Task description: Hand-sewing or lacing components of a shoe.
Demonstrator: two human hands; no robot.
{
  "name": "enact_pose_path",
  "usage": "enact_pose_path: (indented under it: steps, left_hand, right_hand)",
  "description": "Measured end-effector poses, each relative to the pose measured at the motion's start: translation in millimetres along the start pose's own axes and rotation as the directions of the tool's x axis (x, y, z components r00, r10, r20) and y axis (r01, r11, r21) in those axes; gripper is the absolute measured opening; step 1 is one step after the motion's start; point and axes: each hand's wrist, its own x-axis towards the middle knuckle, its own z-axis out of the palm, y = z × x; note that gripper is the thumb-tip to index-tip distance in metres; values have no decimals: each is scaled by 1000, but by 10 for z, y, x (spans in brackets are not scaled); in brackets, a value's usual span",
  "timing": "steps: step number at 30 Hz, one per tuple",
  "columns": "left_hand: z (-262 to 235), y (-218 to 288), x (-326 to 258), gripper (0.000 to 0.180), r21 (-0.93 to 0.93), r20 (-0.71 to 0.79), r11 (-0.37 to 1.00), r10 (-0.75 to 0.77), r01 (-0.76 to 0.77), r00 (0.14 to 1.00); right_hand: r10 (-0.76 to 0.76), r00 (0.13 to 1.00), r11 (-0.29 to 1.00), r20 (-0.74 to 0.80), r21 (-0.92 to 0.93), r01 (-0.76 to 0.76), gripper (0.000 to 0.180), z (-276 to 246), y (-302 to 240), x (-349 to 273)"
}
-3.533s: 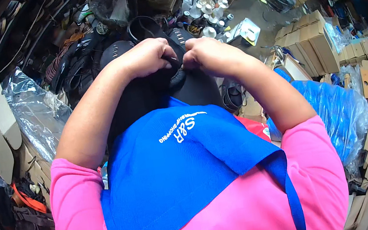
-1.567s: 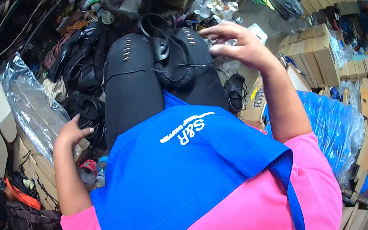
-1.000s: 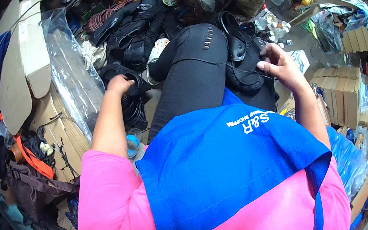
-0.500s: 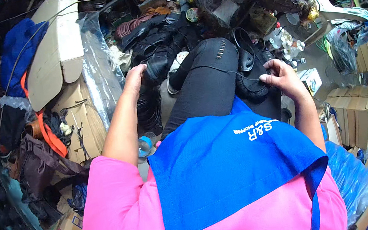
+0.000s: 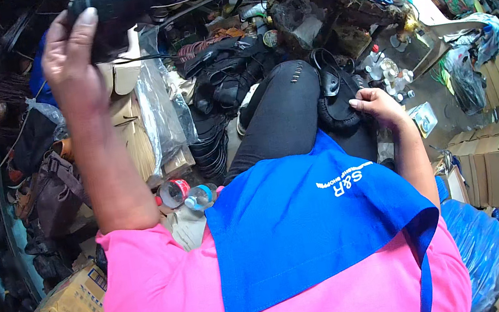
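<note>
My left hand (image 5: pixel 77 59) is raised at the upper left, fingers and thumb closed round a smooth black object (image 5: pixel 117 1). That object has a rounded body with a darker part below it; its kind is unclear, and the frame's dark edge cuts into it. A black shoe (image 5: pixel 339 107) with stitching along its edge lies on my right thigh, a black strap-like piece (image 5: pixel 330 79) above it. Beside the shoe my right hand (image 5: pixel 380 107) holds thumb and fingertips together. Whatever they pinch is too small to make out.
Black shoe parts (image 5: pixel 224 76) are heaped beyond my left knee. Two plastic bottles (image 5: pixel 201 197) lie at my left side. Small bottles (image 5: pixel 388 70) stand past my right hand. Stacked cardboard (image 5: pixel 486 162) and blue plastic sheeting (image 5: pixel 482 244) are at the right.
My left hand has swung up and left from beside the black pile and now has the black object in it. My right hand stays by the shoe, its fingertips closer together.
</note>
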Motion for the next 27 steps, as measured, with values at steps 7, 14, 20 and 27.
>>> enact_pose_path:
  steps: [7,14,20,27]
  left_hand:
    - [-316,325,120,17,583,231,791,-381,186,895]
    - [-548,713,-223,27,979,204,158,-761,-129,616]
    - [-852,1027,-560,28,918,107,-199,-707,-342,699]
    - [-1215,615,-951,37,883,-108,-396,-692,-251,714]
  right_hand:
    - [-31,1000,999,1,22,31,31,14,-21,-54]
    - [44,999,997,-13,-68,-45,32,-33,-15,-10]
    - [-19,997,993,68,-112,26,30,-79,-143,-3]
    - [-12,999,980,-35,-201,4,32,0,-157,-58]
